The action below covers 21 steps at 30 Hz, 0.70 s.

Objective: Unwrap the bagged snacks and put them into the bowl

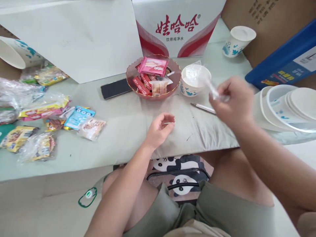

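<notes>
My right hand (234, 100), blurred by motion, pinches a crumpled clear plastic wrapper (213, 90) just right of a paper cup (191, 90) with blue leaf print. More clear plastic (195, 74) sits in the mouth of that cup. My left hand (161, 130) rests near the table's front edge, fingers loosely curled, thumb apart from them, nothing visible in it. Beyond it stands a pink glass bowl (158, 97) with a gold rim. In the bowl lie a pink wafer pack (153, 66), red-wrapped snacks (142, 86) and a small clear-wrapped snack (159, 88).
A white pen (203, 108) lies below the cup; a black phone (116, 89) is partly under the bowl. Packaged snacks (44, 108) spread over the left. Stacked tubs and cups (283, 108) stand right, near a blue box (281, 56). A white carton (177, 29) stands behind.
</notes>
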Available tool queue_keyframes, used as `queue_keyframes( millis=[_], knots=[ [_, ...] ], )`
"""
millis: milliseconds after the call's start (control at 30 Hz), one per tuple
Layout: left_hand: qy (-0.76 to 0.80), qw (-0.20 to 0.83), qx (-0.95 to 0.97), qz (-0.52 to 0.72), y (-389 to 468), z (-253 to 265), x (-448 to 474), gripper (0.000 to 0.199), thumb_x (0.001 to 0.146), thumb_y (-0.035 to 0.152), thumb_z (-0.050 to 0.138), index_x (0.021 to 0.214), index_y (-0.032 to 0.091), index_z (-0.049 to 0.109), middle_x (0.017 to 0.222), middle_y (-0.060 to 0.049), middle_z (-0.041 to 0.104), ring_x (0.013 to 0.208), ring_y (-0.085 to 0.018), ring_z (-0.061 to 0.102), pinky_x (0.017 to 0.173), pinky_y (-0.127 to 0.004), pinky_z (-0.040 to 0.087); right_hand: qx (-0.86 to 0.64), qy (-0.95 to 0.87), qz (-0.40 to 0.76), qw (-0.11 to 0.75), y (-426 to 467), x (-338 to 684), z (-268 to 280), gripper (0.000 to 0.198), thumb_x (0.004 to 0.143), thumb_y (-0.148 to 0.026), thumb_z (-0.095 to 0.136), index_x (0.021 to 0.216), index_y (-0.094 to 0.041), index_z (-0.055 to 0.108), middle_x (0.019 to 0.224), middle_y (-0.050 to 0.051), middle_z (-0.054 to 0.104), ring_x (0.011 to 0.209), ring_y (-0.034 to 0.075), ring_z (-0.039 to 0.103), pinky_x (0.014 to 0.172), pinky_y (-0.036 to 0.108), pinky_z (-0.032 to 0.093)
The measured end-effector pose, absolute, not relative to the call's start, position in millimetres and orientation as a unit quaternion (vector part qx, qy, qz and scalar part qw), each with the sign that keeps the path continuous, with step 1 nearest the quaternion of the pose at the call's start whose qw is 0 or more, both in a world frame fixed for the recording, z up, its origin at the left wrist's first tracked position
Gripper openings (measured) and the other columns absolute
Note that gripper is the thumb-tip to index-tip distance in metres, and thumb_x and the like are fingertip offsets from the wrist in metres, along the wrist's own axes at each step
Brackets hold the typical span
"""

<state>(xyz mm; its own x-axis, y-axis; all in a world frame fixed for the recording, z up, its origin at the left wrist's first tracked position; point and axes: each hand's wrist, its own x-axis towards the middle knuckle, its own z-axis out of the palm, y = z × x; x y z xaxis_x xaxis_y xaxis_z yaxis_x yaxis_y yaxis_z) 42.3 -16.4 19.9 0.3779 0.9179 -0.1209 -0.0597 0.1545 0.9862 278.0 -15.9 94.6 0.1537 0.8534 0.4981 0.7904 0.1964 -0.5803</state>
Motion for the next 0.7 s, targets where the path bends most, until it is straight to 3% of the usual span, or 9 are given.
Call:
queue_keyframes(
  millis=[100, 167, 300, 367, 533, 633, 700],
  knots=[
    [0.403, 0.648, 0.536, 0.363, -14.7, 23.6, 42.0, 0.020, 0.078, 0.031, 0.072, 0.091, 0.019, 0.063, 0.092, -0.004, 0.066, 0.090, -0.016, 0.063, 0.078, -0.028, 0.053, -0.664, -0.669, -0.059, 0.330, 37.0, 283.2, 126.3, 0.031, 0.076, -0.004, 0.063, 0.068, -0.025, 0.041, 0.084, 0.004, 0.059, 0.085, 0.018, 0.056, 0.077, 0.035, 0.038],
    [0.402, 0.654, 0.533, 0.356, -12.4, 23.8, 42.7, 0.018, 0.079, 0.031, 0.072, 0.089, 0.018, 0.064, 0.088, -0.003, 0.066, 0.085, -0.015, 0.062, 0.076, -0.028, 0.051, -0.667, -0.713, -0.033, 0.214, 73.9, 284.7, 132.0, 0.023, 0.079, -0.001, 0.060, 0.071, -0.021, 0.052, 0.094, 0.002, 0.065, 0.094, 0.015, 0.058, 0.078, 0.032, 0.037],
    [0.391, 0.667, 0.528, 0.351, -8.2, 20.6, 43.9, 0.017, 0.079, 0.031, 0.072, 0.086, 0.018, 0.065, 0.083, -0.002, 0.065, 0.080, -0.014, 0.061, 0.076, -0.028, 0.048, -0.638, -0.750, 0.176, 0.008, 132.8, 295.0, 114.0, 0.007, 0.072, -0.006, 0.074, 0.070, -0.011, 0.070, 0.061, -0.010, 0.062, 0.060, 0.000, 0.053, 0.057, 0.021, 0.030],
    [0.383, 0.677, 0.528, 0.342, -7.0, 19.3, 44.1, 0.018, 0.079, 0.033, 0.072, 0.086, 0.017, 0.066, 0.081, -0.002, 0.064, 0.079, -0.014, 0.060, 0.075, -0.028, 0.048, -0.612, -0.728, 0.308, -0.040, 153.9, 304.0, 101.3, 0.011, 0.078, -0.016, 0.073, 0.076, -0.005, 0.075, 0.058, -0.010, 0.064, 0.047, -0.005, 0.049, 0.051, 0.016, 0.028],
    [0.372, 0.688, 0.535, 0.319, -5.4, 19.6, 42.9, 0.019, 0.079, 0.035, 0.071, 0.085, 0.018, 0.066, 0.080, -0.002, 0.065, 0.078, -0.014, 0.059, 0.075, -0.029, 0.048, -0.630, -0.682, 0.371, -0.001, 181.9, 309.7, 71.8, 0.029, 0.094, -0.016, 0.057, 0.076, -0.001, 0.075, 0.061, -0.007, 0.065, 0.048, -0.005, 0.052, 0.054, 0.013, 0.033],
    [0.363, 0.689, 0.538, 0.323, -4.7, 19.8, 41.3, 0.018, 0.080, 0.035, 0.072, 0.085, 0.019, 0.066, 0.081, -0.002, 0.066, 0.078, -0.014, 0.060, 0.074, -0.029, 0.049, -0.653, -0.659, 0.363, 0.091, 181.5, 295.9, 53.9, 0.034, 0.106, -0.032, 0.053, 0.101, -0.007, 0.075, 0.095, 0.002, 0.073, 0.083, 0.010, 0.071, 0.076, 0.022, 0.055],
    [0.360, 0.690, 0.535, 0.330, -4.0, 19.3, 40.7, 0.017, 0.081, 0.034, 0.072, 0.084, 0.018, 0.067, 0.081, -0.002, 0.066, 0.077, -0.014, 0.060, 0.073, -0.028, 0.049, -0.648, -0.651, 0.342, 0.198, 176.3, 283.4, 46.3, 0.035, 0.106, -0.042, 0.055, 0.124, -0.015, 0.069, 0.124, 0.008, 0.069, 0.110, 0.022, 0.069, 0.094, 0.039, 0.060]
  ],
)
